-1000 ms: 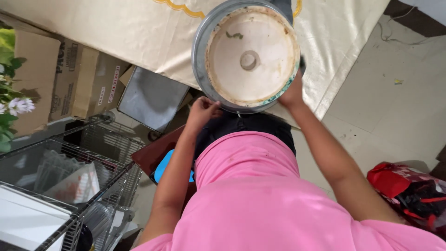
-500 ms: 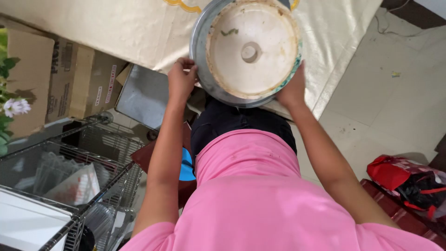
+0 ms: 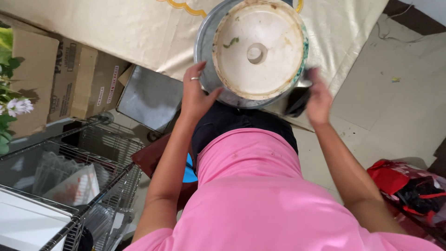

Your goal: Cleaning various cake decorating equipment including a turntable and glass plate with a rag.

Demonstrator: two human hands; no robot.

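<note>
A round metal pot (image 3: 208, 42) sits at the edge of a table under a cream cloth (image 3: 116, 32). Its inside holds a stained white liner with a centre hole (image 3: 255, 53) and a small green scrap. My left hand (image 3: 195, 90), a ring on one finger, grips the pot's left rim. My right hand (image 3: 318, 95) is blurred at the pot's lower right side, by a dark handle (image 3: 297, 100); whether it grips the handle is unclear. A pink shirt (image 3: 260, 195) fills the lower view.
Cardboard boxes (image 3: 60, 79) and a grey metal lid or tray (image 3: 148, 97) lie under the table at left. A wire rack (image 3: 74, 176) with packets stands lower left, flowers (image 3: 11, 104) at the far left. A red bag (image 3: 404, 186) lies on the tiled floor at right.
The pot has shifted slightly and the view has panned. My left hand moved from below the pot up onto its left rim; my right hand slid down the right side toward the dark handle.
</note>
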